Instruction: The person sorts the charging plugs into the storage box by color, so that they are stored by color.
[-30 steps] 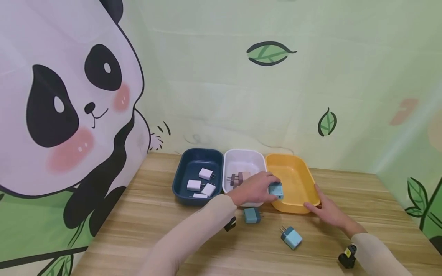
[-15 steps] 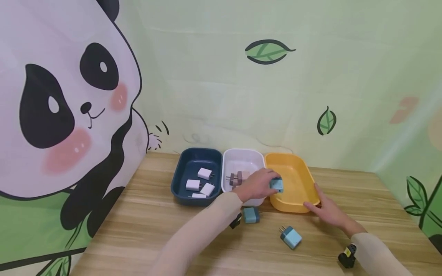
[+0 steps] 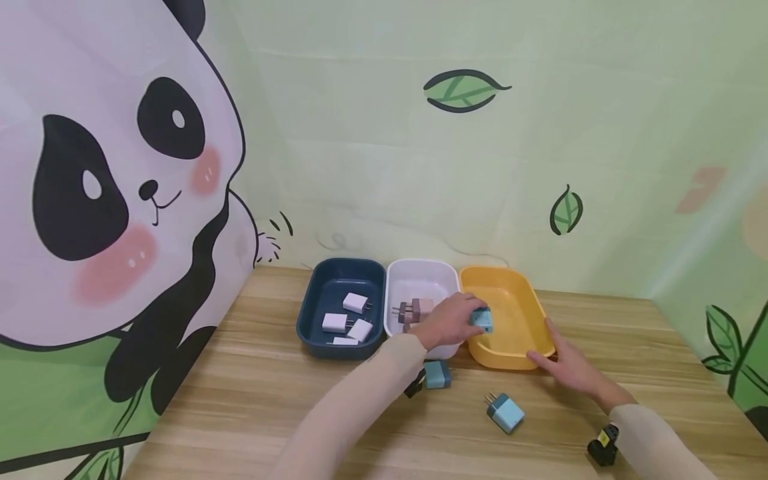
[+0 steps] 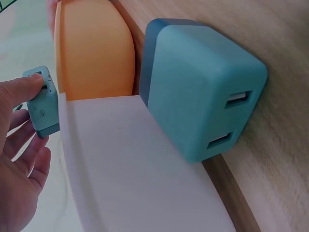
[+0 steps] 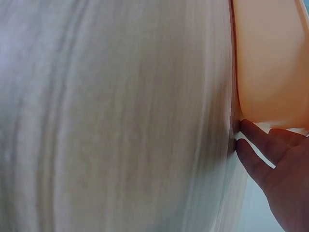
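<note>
In the head view, my left hand [image 3: 450, 319] pinches a light-blue plug charger [image 3: 482, 320] over the left side of the yellow bin [image 3: 540, 313]. The left wrist view shows thumb and fingertips on opposite ends of this charger [image 4: 44, 104], its USB ports by the thumb. Straight fingers of my right hand [image 3: 573, 367] rest against the yellow bin's front right corner; the right wrist view has these fingers [image 5: 258, 162] at its outer wall. On the table, one blue charger [image 3: 437, 375] lies before the white bin [image 3: 423, 270], and another blue charger [image 3: 506, 413] lies nearer, prongs pointing back-left.
The dark blue bin [image 3: 312, 320] at the left holds several white chargers [image 3: 335, 323]. Pinkish-brown chargers [image 3: 414, 310] lie in the white bin, partly hidden by my left hand. All three bins stand side by side on the wooden table [image 3: 240, 400], close to the printed backdrop [image 3: 372, 167].
My left forearm has shifted slightly right, while the held charger stays at the yellow bin's left side. The right hand stays at the bin's corner. The head view has shifted slightly.
</note>
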A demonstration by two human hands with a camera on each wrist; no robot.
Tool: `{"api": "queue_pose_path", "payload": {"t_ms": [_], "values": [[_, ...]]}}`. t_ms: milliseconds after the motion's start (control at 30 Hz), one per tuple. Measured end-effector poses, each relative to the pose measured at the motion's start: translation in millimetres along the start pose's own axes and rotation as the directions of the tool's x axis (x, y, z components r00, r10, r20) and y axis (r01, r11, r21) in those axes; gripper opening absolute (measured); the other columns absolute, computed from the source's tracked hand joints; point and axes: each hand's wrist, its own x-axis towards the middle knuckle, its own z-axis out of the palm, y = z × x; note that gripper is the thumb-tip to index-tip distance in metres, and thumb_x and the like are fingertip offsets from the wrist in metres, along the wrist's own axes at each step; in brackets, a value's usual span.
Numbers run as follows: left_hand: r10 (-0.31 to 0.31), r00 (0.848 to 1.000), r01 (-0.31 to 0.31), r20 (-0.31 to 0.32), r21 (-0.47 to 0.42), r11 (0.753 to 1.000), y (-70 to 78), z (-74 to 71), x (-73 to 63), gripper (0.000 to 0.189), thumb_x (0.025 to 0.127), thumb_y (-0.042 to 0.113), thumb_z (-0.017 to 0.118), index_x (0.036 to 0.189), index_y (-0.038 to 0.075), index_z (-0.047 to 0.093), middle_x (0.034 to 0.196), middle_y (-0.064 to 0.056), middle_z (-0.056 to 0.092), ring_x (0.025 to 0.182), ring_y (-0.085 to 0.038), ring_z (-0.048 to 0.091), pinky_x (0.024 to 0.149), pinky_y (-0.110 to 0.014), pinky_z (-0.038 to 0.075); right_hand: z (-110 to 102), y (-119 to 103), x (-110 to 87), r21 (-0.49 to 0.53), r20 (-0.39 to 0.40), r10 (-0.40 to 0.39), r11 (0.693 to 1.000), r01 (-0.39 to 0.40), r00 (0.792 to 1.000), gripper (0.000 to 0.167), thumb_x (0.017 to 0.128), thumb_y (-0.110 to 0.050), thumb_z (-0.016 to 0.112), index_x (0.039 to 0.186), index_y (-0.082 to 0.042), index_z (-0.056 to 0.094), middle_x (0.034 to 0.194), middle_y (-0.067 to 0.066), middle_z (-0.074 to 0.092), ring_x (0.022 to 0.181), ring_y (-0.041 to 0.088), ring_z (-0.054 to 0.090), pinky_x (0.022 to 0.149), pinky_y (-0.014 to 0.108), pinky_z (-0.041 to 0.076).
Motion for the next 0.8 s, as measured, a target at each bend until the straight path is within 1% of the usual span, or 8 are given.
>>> {"api": "queue_pose_path", "payload": {"t_ms": [167, 300, 467, 600, 800], "values": [[0.013, 1.000, -0.013, -0.009, 0.014, 1.000, -2.5, 4.5, 3.8, 0.047, 0.090, 0.034, 0.065, 0.132, 0.017, 0.054, 0.128, 0.002, 0.053, 0.109, -0.010, 0.047, 0.096, -0.023, 0.039, 0, 1, 0.6, -0.010, -0.003, -0.004, 1.000, 0.004, 1.000, 0.092, 0.095, -0.045, 0.052, 0.147, 0.007, -0.003, 0.145, 0.038, 0.018, 0.126, 0.050, 0.034, 0.101, 0.060, 0.028], [0.015, 1.000, -0.015, -0.018, 0.011, 1.000, -3.1, 7.6, 6.3, 0.047, 0.090, 0.035, 0.065, 0.132, 0.017, 0.054, 0.125, 0.003, 0.054, 0.105, -0.010, 0.047, 0.095, -0.022, 0.040, 0, 1, 1.0, -0.004, -0.004, -0.011, 1.000, 0.011, 1.000, 0.091, 0.095, -0.044, 0.052, 0.147, 0.008, -0.003, 0.145, 0.038, 0.017, 0.126, 0.050, 0.033, 0.101, 0.060, 0.027], [0.008, 1.000, -0.008, -0.006, 0.011, 1.000, -2.6, 9.8, 8.3, 0.046, 0.090, 0.035, 0.065, 0.131, 0.018, 0.055, 0.122, 0.003, 0.054, 0.101, -0.009, 0.047, 0.091, -0.021, 0.041, 0, 1, 0.7, -0.008, -0.004, -0.008, 1.000, 0.008, 1.000, 0.091, 0.095, -0.045, 0.052, 0.147, 0.007, -0.003, 0.144, 0.038, 0.020, 0.125, 0.049, 0.036, 0.101, 0.060, 0.029], [-0.002, 1.000, 0.002, 0.003, 0.028, 1.000, -3.0, 12.1, 9.9, 0.045, 0.090, 0.035, 0.064, 0.131, 0.018, 0.055, 0.123, 0.003, 0.054, 0.102, -0.009, 0.048, 0.091, -0.021, 0.041, 0, 1, 0.2, -0.016, -0.006, -0.007, 1.000, 0.007, 1.000, 0.091, 0.095, -0.045, 0.052, 0.147, 0.007, -0.002, 0.144, 0.038, 0.021, 0.123, 0.048, 0.038, 0.100, 0.060, 0.030], [-0.014, 1.000, 0.014, 0.001, 0.025, 1.000, -3.6, 14.6, 13.0, 0.045, 0.090, 0.034, 0.065, 0.131, 0.017, 0.056, 0.123, 0.002, 0.055, 0.103, -0.010, 0.048, 0.091, -0.022, 0.041, 0, 1, 0.4, -0.009, -0.006, -0.006, 1.000, 0.006, 1.000, 0.091, 0.095, -0.045, 0.052, 0.147, 0.008, -0.002, 0.144, 0.038, 0.021, 0.123, 0.047, 0.039, 0.100, 0.060, 0.030]]}}
